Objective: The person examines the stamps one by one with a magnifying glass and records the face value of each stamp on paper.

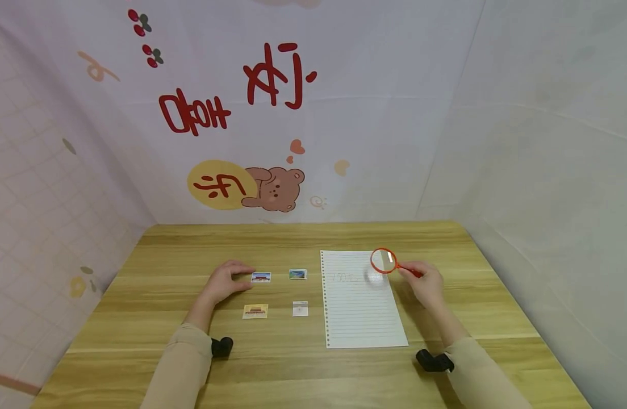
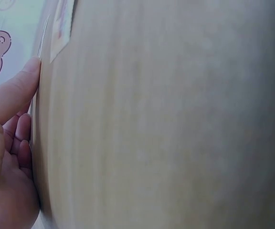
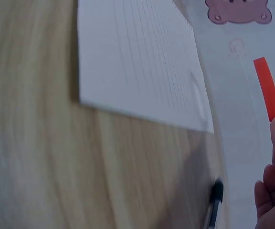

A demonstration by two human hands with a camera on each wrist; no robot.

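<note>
My left hand (image 1: 225,282) rests on the table at the left edge of a postage stamp (image 1: 260,277) with a red-roofed building on blue. Its thumb and forefinger lie near two corners of this stamp, which is flat on the wood. In the left wrist view the thumb (image 2: 18,93) touches down beside the stamp's thin edge. My right hand (image 1: 426,280) grips the handle of a red-rimmed magnifying glass (image 1: 384,261). Its lens is held above the upper right of a lined sheet of paper (image 1: 362,318). The right wrist view shows the red handle (image 3: 269,93) between thumb and fingers.
Three more stamps lie nearby: a landscape one (image 1: 298,274), a yellow one (image 1: 255,311) and a pale grey one (image 1: 300,308). Faint writing marks the paper's upper part. A dark-capped pen (image 3: 215,198) lies by the right hand. Printed cloth (image 1: 375,170) hangs behind the table.
</note>
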